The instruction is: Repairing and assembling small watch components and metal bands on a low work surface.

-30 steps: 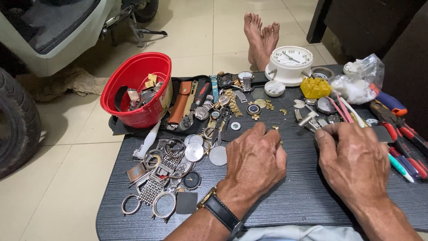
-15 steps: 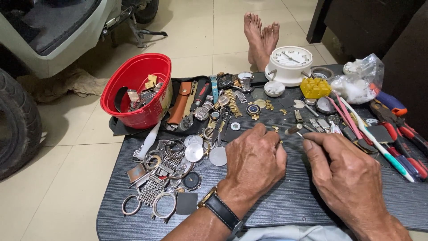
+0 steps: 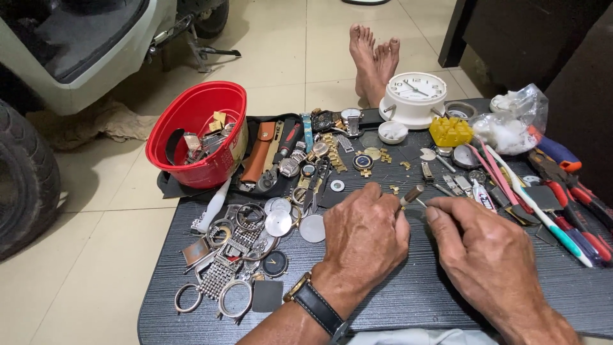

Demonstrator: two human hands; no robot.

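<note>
My left hand rests knuckles-up on the dark table, fingers curled over something small that I cannot make out; a wristwatch with a black strap is on its wrist. My right hand is close beside it, pinching a thin screwdriver whose wooden handle sticks up between the two hands. Left of my left hand lies a pile of watch cases, bracelets and round case backs.
A red bowl of watch parts stands at the back left. A white alarm clock, a yellow parts box and a plastic bag are at the back. Pliers and screwdrivers lie at right. Someone's bare feet are beyond.
My right hand has moved left from the tools toward my left hand and now holds a thin screwdriver. My left hand stayed in place.
</note>
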